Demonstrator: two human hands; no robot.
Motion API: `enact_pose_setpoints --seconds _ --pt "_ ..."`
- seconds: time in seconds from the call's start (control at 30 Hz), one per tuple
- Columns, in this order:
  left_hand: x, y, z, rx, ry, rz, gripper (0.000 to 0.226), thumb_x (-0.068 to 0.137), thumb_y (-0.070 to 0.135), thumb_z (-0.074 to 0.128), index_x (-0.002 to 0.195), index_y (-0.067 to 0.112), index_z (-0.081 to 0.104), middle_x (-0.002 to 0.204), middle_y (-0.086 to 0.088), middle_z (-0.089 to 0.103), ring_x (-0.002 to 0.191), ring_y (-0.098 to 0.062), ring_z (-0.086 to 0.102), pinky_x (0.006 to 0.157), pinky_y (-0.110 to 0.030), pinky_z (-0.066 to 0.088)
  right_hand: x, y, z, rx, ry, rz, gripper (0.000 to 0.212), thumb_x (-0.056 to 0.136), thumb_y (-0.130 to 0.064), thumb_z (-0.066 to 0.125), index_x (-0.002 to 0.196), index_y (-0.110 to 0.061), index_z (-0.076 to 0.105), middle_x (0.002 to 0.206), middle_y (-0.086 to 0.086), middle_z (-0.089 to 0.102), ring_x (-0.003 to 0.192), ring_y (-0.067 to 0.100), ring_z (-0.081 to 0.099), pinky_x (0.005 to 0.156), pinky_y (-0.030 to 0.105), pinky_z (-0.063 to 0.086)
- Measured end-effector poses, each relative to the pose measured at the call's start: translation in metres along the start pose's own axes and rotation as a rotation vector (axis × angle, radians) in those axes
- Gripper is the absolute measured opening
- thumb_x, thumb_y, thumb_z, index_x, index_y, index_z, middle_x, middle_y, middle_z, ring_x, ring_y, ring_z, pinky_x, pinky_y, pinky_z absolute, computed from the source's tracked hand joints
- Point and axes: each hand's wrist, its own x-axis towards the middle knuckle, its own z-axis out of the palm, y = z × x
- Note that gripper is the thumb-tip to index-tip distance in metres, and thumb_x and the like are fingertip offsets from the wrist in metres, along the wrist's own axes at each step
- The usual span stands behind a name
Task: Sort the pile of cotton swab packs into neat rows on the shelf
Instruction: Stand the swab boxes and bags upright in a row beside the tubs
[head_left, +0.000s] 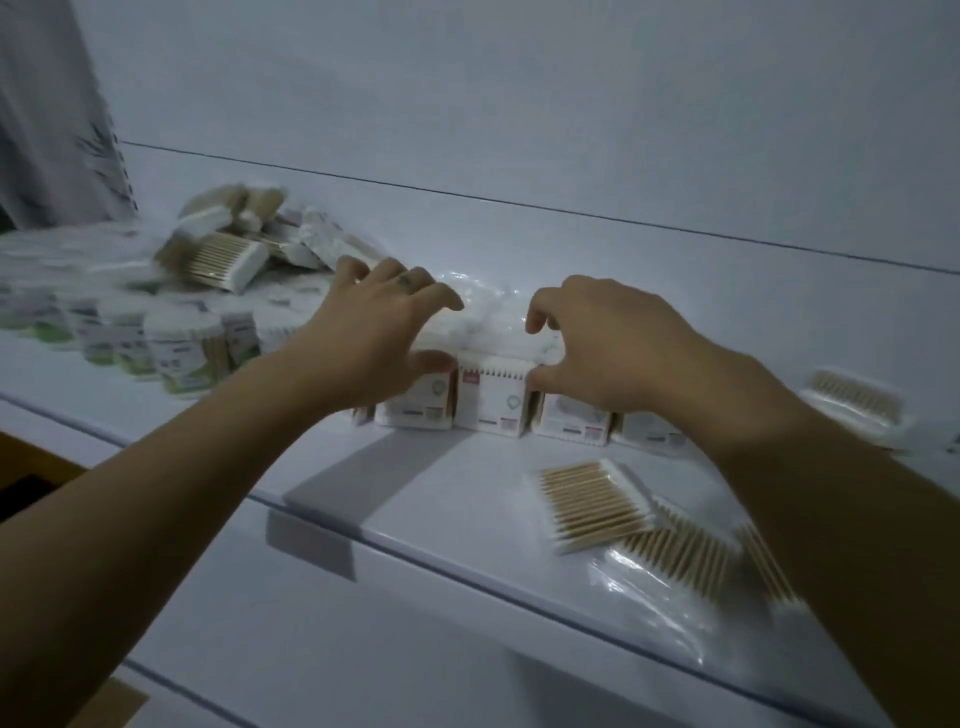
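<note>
Now: squaring row of packs (491, 402).
Curled left hand (384, 332), right hand (613, 353) grip it; I squeeze evenly between thumbs.

dim, bluish | blur at left | wide-angle bending at edges

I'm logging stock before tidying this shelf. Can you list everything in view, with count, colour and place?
shelf: one, white, across the frame
pile of packs: uncounted, tan and white, back left
left row of packs: several, green-white, blurred, left
centre row of packs: about five, white, upright, centre
flat packs: three, tan, front right
lone pack: one, tan, far right
clear bag: one, behind centre row
curtain: one, grey, top left
left hand, right hand: one each, gripping centre row
</note>
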Motion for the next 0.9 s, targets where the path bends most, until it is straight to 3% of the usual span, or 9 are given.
enact_pose_setpoints --seconds 0.17,0.27,0.43,0.57,0.63,0.77,0.9 --pt "-0.021 -0.022 -0.001 0.051 -0.091 0.041 0.067 0.081 0.060 0.063 0.139 0.034 0.044 0.143 0.004 0.049 0.133 -0.022 0.037 0.107 -0.048 0.018 0.012 -0.027 0.017 -0.076 -0.007 0.028 0.053 0.085 -0.048 0.066 0.131 -0.028 0.047 0.125 -0.001 0.051 0.111 0.020 0.050 0.085 0.031 0.034" --pt "-0.026 -0.020 0.012 0.112 -0.076 0.062 0.066 0.079 0.057 0.066 0.137 0.031 0.046 0.140 0.003 0.051 0.131 -0.023 0.039 0.105 -0.049 0.014 0.021 -0.036 0.022 -0.145 0.037 0.040 0.044 0.088 -0.049 0.063 0.126 -0.029 0.051 0.121 -0.002 0.054 0.109 0.020 0.051 0.090 0.032 0.036" --pt "-0.023 -0.025 0.029 0.151 0.008 0.154 0.052 0.066 0.015 0.071 0.116 0.020 0.058 0.111 -0.002 0.064 0.109 -0.029 0.054 0.096 -0.048 0.024 0.025 -0.045 0.025 -0.128 0.056 0.106 0.025 0.093 -0.040 0.059 0.115 -0.027 0.062 0.111 -0.002 0.061 0.103 0.019 0.055 0.084 0.030 0.035" --pt "-0.019 -0.029 0.035 0.168 0.062 0.184 0.053 0.051 0.017 0.080 0.100 0.017 0.059 0.091 -0.003 0.065 0.090 -0.029 0.059 0.088 -0.045 0.028 0.024 -0.049 0.028 -0.133 0.053 0.141 0.025 0.095 -0.037 0.056 0.116 -0.026 0.063 0.110 -0.002 0.061 0.103 0.020 0.054 0.083 0.030 0.036" --pt "-0.017 -0.029 0.035 0.145 0.054 0.186 0.055 0.055 0.024 0.081 0.105 0.019 0.059 0.097 -0.002 0.065 0.096 -0.027 0.058 0.090 -0.045 0.026 0.023 -0.051 0.029 -0.136 0.048 0.162 0.031 0.093 -0.042 0.057 0.120 -0.027 0.060 0.114 -0.001 0.059 0.107 0.020 0.052 0.088 0.032 0.037" --pt "-0.023 -0.049 0.018 -0.023 0.040 0.068 0.055 0.083 0.044 0.068 0.133 0.034 0.047 0.136 0.007 0.053 0.127 -0.020 0.042 0.102 -0.045 0.017 0.020 -0.057 0.026 -0.125 0.082 0.163 0.049 0.089 -0.051 0.060 0.132 -0.030 0.050 0.127 -0.001 0.053 0.118 0.020 0.047 0.097 0.033 0.034" --pt "-0.034 -0.084 -0.006 -0.106 0.034 -0.035 0.051 0.085 0.053 0.063 0.133 0.039 0.049 0.140 0.011 0.051 0.131 -0.018 0.038 0.102 -0.041 0.015 0.023 -0.070 0.022 -0.119 0.138 0.114 0.053 0.088 -0.054 0.059 0.135 -0.033 0.047 0.132 -0.002 0.049 0.123 0.019 0.043 0.102 0.034 0.030"
